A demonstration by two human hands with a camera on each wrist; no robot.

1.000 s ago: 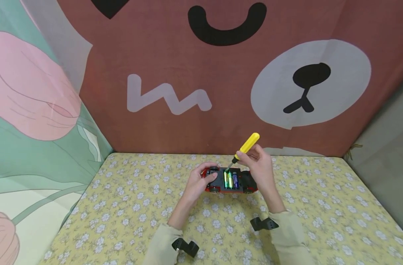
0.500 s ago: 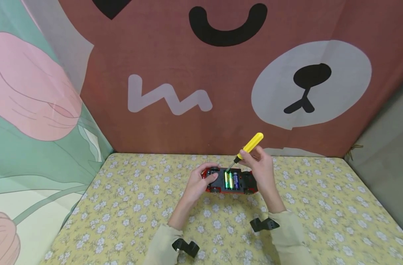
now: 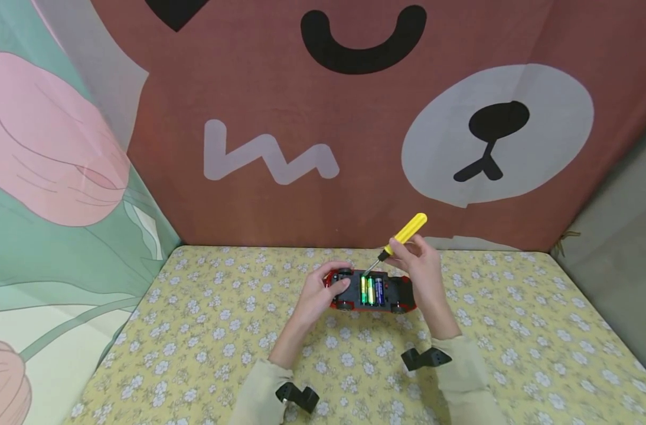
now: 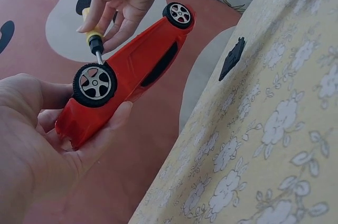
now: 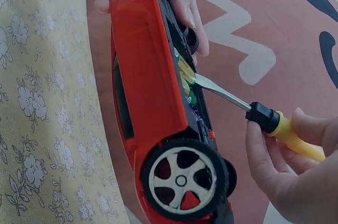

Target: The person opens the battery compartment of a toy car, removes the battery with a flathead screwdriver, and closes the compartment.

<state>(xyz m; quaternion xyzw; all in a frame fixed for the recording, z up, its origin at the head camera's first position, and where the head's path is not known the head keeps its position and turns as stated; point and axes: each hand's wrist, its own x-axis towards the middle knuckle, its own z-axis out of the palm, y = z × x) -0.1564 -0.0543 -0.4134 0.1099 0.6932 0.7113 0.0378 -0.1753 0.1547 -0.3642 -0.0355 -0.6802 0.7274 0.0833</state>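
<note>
My left hand (image 3: 319, 294) grips one end of a red toy car (image 4: 132, 71), thumb on the black underside. The car is held upside down over the table, underside toward the head camera. Its battery compartment shows two green-and-gold batteries (image 3: 367, 290) and a dark blue battery (image 3: 379, 291), side by side. My right hand (image 3: 425, 268) holds a screwdriver (image 3: 408, 229) with a yellow handle and black collar. In the right wrist view the flat metal blade (image 5: 222, 91) meets the end of a green-and-gold battery at the compartment's edge. The handle slants up and to the right.
A small black plastic piece (image 4: 232, 59), which looks like a cover, lies on the floral-covered table (image 3: 206, 342). A brown bear-print cloth (image 3: 259, 212) hangs right behind the table's back edge. A tulip-print cloth (image 3: 52, 147) hangs on the left.
The screwdriver handle has shifted slightly right and leans lower, with the right hand moving along. Its tip stays at the batteries. The left hand and car have hardly moved.
</note>
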